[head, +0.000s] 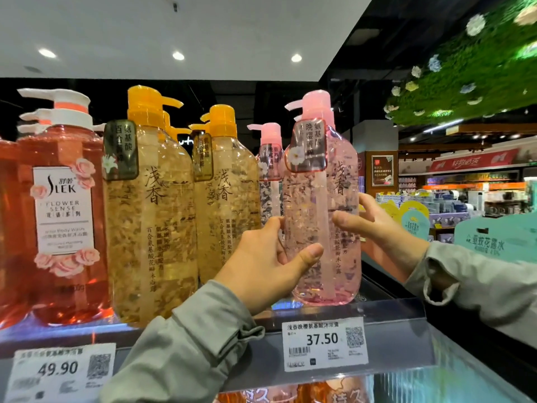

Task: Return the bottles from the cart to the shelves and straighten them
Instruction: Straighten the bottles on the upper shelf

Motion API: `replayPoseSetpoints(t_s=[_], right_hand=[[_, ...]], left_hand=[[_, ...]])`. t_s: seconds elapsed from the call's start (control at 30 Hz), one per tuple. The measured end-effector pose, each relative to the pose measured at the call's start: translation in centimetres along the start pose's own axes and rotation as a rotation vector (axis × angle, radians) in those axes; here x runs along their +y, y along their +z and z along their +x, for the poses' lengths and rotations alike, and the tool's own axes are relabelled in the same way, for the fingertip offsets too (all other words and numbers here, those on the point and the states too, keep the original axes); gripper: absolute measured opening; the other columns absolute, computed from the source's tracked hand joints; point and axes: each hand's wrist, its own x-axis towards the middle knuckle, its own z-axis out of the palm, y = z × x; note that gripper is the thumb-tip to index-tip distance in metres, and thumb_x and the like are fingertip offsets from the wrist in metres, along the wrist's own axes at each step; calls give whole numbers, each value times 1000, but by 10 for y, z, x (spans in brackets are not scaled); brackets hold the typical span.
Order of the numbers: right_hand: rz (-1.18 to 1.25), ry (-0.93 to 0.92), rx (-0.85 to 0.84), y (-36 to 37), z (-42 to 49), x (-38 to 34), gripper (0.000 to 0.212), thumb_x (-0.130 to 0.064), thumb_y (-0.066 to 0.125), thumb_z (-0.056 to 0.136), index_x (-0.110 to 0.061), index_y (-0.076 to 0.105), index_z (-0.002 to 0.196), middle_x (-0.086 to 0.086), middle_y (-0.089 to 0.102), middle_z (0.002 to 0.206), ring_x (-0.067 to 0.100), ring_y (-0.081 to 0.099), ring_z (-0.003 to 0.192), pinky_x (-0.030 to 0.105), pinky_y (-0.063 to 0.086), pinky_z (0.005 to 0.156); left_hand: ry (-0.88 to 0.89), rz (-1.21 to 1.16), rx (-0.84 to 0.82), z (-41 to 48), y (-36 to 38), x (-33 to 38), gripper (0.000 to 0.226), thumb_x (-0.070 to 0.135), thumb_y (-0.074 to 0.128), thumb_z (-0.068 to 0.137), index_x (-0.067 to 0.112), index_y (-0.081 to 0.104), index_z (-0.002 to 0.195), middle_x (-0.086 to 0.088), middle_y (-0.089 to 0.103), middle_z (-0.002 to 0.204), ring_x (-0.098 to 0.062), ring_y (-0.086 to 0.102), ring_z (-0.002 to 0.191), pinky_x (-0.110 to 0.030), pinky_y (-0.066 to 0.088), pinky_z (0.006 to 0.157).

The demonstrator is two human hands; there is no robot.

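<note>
A tall pink pump bottle (322, 181) stands upright at the front right end of the top shelf (392, 312). My left hand (261, 263) grips its lower left side, thumb across the front. My right hand (374, 225) holds its right side with the thumb on the front and fingers behind. More pink bottles (268, 170) stand behind it. To the left stand two rows of yellow pump bottles (151, 216) and red-orange SLEK bottles (66, 216) with white pumps. The cart is out of view.
Price tags reading 37.50 (324, 344) and 49.90 (62, 369) hang on the shelf's front rail. Orange bottles (290, 395) show on the shelf below. A teal display sign (494, 239) stands at right, with store aisles and a green ceiling decoration (476, 68) beyond.
</note>
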Motion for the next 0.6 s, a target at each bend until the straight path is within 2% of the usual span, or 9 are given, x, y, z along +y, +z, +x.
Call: replayPoseSetpoints(t_s=[0.1, 0.2, 0.3, 0.33, 0.4, 0.43, 0.53, 0.6], right_hand=[[17, 30, -7, -2, 0, 0, 119, -69, 84, 30, -28, 42, 134, 4, 63, 123, 21, 62, 111, 50, 44, 100], [36, 17, -27, -4, 1, -1, 113, -64, 84, 34, -24, 46, 132, 5, 65, 121, 24, 63, 110, 53, 43, 101], [104, 34, -62, -8, 3, 0, 120, -60, 89, 27, -17, 48, 132, 10, 66, 120, 30, 63, 110, 54, 45, 99], [122, 39, -82, -10, 4, 1, 120, -59, 90, 27, -17, 48, 132, 11, 65, 121, 31, 63, 111, 55, 44, 99], [132, 52, -107, -12, 5, 2, 119, -58, 90, 29, -18, 48, 132, 11, 65, 122, 32, 62, 111, 56, 44, 99], [132, 58, -115, -12, 5, 3, 118, -58, 90, 29, -19, 48, 133, 11, 65, 122, 31, 62, 112, 56, 44, 99], [115, 58, -131, -14, 5, 2, 117, -62, 88, 31, -23, 46, 134, 8, 63, 125, 30, 60, 115, 56, 41, 101], [120, 52, -126, -12, 3, 2, 122, -64, 88, 28, -23, 45, 134, 7, 64, 124, 28, 61, 113, 55, 43, 99]], left_hand=[[-6, 1, -33, 1, -1, 1, 69, 58, 55, 80, 10, 45, 128, -2, 62, 69, -12, 64, 58, -27, 53, 59], [-18, -14, -40, 2, 2, 1, 69, 60, 58, 78, 12, 44, 126, -3, 64, 68, -12, 63, 56, -32, 54, 57], [-132, -118, -120, 5, 2, 7, 93, 58, 62, 75, 18, 19, 147, 1, 64, 58, -3, 60, 46, -20, 46, 49], [-165, -158, -176, 6, 3, 8, 93, 55, 63, 76, 16, 17, 148, 2, 63, 53, -3, 58, 42, -18, 45, 46], [-187, -205, -254, 9, 5, 8, 76, 51, 63, 79, 8, 35, 135, 3, 60, 48, -6, 56, 39, -21, 47, 43], [-204, -239, -266, 10, 5, 9, 70, 49, 64, 79, 10, 37, 131, 3, 59, 47, -6, 56, 39, -22, 48, 43], [-288, -362, -276, 14, 6, 12, 95, 41, 68, 78, 14, 11, 149, 3, 60, 52, -6, 56, 40, -18, 46, 43], [-305, -403, -295, 16, 7, 14, 97, 37, 69, 79, 14, 7, 150, 3, 60, 56, -4, 55, 39, -16, 45, 42]])
